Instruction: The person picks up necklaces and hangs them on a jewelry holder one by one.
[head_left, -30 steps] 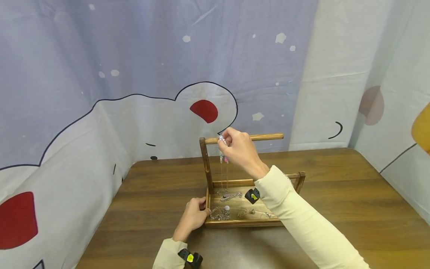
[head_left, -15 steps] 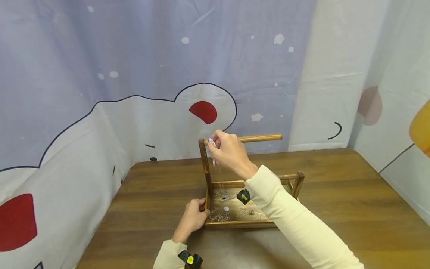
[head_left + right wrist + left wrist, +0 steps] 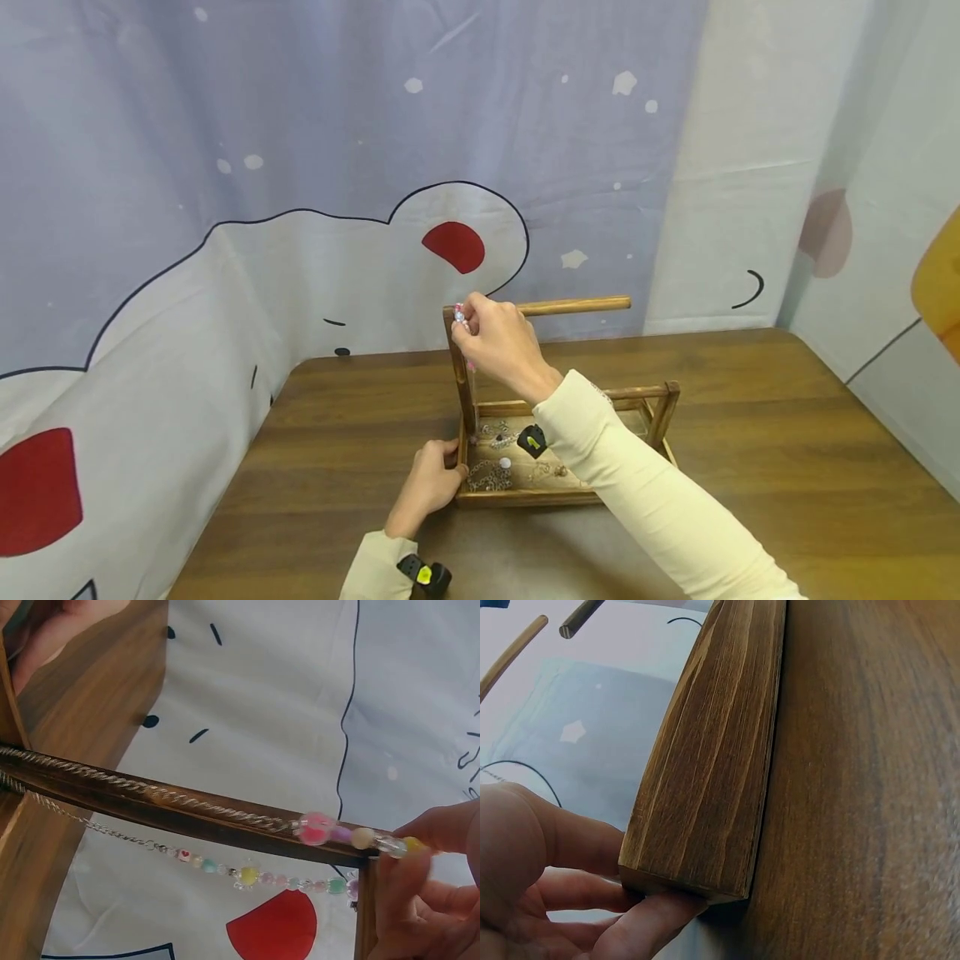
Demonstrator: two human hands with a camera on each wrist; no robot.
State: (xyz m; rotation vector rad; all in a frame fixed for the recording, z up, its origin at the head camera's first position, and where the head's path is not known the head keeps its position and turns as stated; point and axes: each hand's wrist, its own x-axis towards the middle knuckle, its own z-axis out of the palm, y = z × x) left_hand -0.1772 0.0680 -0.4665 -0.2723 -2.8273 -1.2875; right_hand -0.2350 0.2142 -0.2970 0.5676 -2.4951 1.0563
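Observation:
In the head view my right hand (image 3: 501,343) is at the top of the left post (image 3: 459,379) of a wooden jewelry stand. It pinches a beaded necklace (image 3: 316,828) between thumb and fingertips. Pastel beads and a silver chain (image 3: 142,780) trail from it along both sides of the post in the right wrist view. My left hand (image 3: 429,483) grips the left front corner of the stand's tray (image 3: 528,498). Thumb and fingers press around that corner in the left wrist view, against its dark wooden wall (image 3: 697,757).
A round crossbar (image 3: 581,306) runs right from the post, its right end free. Behind the right forearm stands a lower bar (image 3: 637,392). Tangled chains (image 3: 491,477) and small gold pieces (image 3: 551,472) lie in the tray. The brown table (image 3: 360,417) meets a printed curtain behind.
My right hand has moved left along the crossbar to the post, carrying the necklace. The hanging strands have shifted left with it. My left hand has stayed at the tray corner.

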